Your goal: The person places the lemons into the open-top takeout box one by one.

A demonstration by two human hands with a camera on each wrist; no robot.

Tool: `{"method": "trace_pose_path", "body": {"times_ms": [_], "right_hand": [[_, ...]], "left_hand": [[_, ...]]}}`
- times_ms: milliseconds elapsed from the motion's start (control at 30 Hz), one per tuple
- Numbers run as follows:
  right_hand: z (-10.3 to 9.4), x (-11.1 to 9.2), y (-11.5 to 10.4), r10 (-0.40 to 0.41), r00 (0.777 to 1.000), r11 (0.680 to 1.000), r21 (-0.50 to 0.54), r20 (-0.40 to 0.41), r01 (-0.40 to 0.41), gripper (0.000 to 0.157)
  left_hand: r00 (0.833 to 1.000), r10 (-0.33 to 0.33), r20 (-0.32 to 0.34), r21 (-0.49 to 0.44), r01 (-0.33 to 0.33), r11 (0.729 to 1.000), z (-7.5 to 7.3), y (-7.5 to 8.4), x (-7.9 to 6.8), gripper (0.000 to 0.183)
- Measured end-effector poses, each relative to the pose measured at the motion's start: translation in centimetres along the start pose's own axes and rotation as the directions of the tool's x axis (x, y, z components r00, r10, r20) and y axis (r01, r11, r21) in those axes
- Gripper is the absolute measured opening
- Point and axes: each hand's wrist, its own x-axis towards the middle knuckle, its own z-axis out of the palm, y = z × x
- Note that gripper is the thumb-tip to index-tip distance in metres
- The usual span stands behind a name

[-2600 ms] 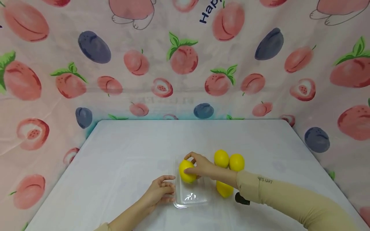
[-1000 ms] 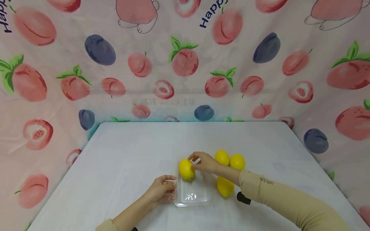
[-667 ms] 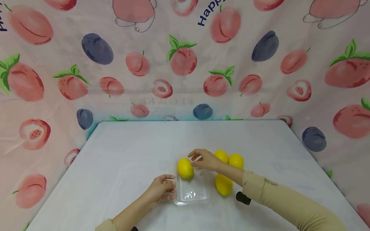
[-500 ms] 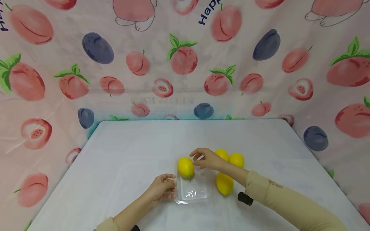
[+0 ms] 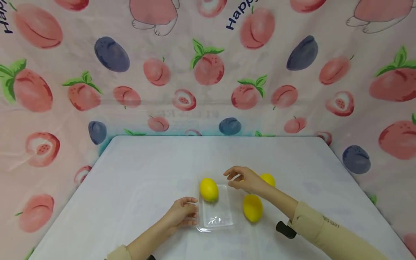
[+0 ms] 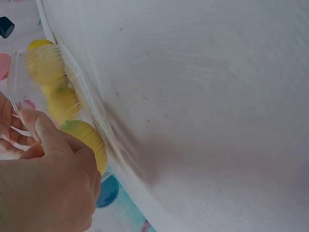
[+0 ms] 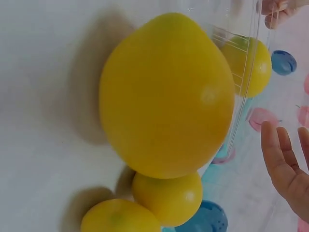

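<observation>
A yellow lemon [image 5: 209, 189] rests in the back left part of a clear plastic box [image 5: 216, 216]. At the box's left side, my left hand [image 5: 182, 212] pinches its rim, as the left wrist view also shows. My right hand [image 5: 245, 178] hovers to the right of the box, fingers loosely bent around nothing. Just in front of that hand a lemon [image 5: 252, 208] lies on the table; it looms large in the right wrist view. Behind the hand is another lemon [image 5: 268, 179], and a third one [image 7: 120, 216] is mostly covered by the hand in the head view.
The white table [image 5: 156, 162] ends at a fruit-printed cloth backdrop [image 5: 208, 72], which also runs along both sides. A black wrist-worn device [image 5: 286, 230] sits below the right sleeve.
My right hand gripped the lemon inside the box, let it go, and has drawn back up and to the right. The left hand has stayed at the box's rim.
</observation>
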Motion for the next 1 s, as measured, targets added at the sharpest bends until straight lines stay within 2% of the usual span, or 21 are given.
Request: {"method": "trace_pose_path", "body": {"times_ms": [133,367,667,1000], "right_hand": [[-0.2,-1.0,0.4,-0.026,0.999,0.998,-0.059,-0.020,0.025,0.027],[-0.6,-2.2,0.6,-0.046,0.997,0.998,-0.042,-0.066,0.043,0.027],[-1.2,-3.6,1.5,-0.033,0.995,0.999,-0.009,-0.096,0.032,0.029],[-1.5,-5.2,2.8,-0.053,0.990,0.994,-0.106,-0.133,0.039,0.028]], "left_hand": [[1.000,-0.001,0.010,-0.012,0.001,1.000,0.1,-0.1,0.0,0.040],[1.000,0.001,-0.007,-0.030,-0.001,1.000,0.2,-0.1,0.0,0.038],[1.000,-0.006,-0.024,-0.016,0.005,1.000,0.1,0.0,0.0,0.039],[0.999,-0.002,-0.044,-0.009,0.002,1.000,0.2,0.0,-0.1,0.037]]}}
